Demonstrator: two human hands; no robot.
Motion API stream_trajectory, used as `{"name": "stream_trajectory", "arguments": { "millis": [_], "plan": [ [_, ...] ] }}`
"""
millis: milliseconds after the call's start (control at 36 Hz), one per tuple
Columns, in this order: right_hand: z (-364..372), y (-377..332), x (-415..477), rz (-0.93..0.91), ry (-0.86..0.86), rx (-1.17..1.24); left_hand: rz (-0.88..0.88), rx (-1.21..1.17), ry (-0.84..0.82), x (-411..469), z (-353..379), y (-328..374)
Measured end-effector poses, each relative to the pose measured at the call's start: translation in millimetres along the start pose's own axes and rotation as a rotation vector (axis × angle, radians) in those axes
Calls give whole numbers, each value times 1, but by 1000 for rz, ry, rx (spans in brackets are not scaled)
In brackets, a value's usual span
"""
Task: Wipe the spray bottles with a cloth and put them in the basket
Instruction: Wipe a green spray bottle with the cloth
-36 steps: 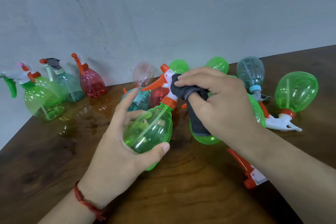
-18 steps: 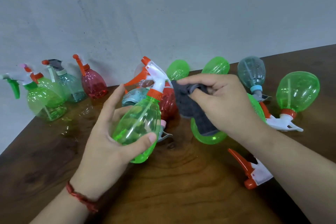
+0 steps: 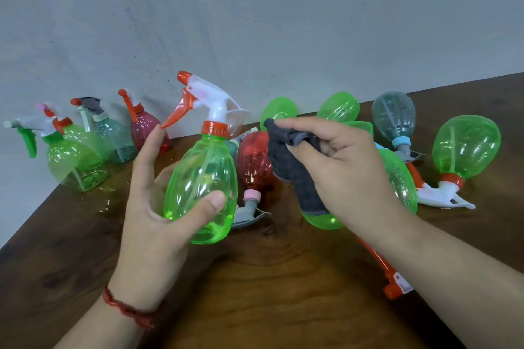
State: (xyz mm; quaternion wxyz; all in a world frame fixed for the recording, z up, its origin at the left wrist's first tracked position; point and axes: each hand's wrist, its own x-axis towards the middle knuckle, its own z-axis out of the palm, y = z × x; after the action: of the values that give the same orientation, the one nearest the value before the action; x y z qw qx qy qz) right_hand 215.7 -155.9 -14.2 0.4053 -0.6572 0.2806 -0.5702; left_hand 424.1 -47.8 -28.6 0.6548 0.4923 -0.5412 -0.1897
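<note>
- Four upright bottles [image 3: 76, 161] stand unmoved at the left end of the worktop [image 3: 269, 292], by the wall.
- Left hand [image 3: 153, 221]: fingers wrap the green spray bottle [image 3: 202, 184], now held upright, tilted a second ago.
- Right hand [image 3: 348, 167]: fingers pinch the dark cloth [image 3: 286, 156], now drawn off the bottle's head, just beside it.

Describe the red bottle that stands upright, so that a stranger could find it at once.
Look at the grey wall behind the wooden table. At its left, a group of bottles stands upright; the red bottle is the rightmost of them. Its neighbours are green or teal, and the other red one lies tipped over.
</note>
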Motion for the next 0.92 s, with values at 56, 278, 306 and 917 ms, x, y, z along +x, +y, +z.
{"name": "stream_trajectory", "arguments": {
  "millis": [56, 278, 306, 917],
  "plan": [
    [7, 0, -3, 85, -15, 105, -2, -48, 18, -1, 2, 0],
    [33, 1, -30, 385, -170, 474, -97, -209, 0, -6, 9, -3],
    [34, 1, -31, 390, -164, 484, -87, -140, -7, -6, 8, -4],
    [30, -4, -30, 261, -62, 250, -196, -200, 47, -2, 5, -7]
  ]
}}
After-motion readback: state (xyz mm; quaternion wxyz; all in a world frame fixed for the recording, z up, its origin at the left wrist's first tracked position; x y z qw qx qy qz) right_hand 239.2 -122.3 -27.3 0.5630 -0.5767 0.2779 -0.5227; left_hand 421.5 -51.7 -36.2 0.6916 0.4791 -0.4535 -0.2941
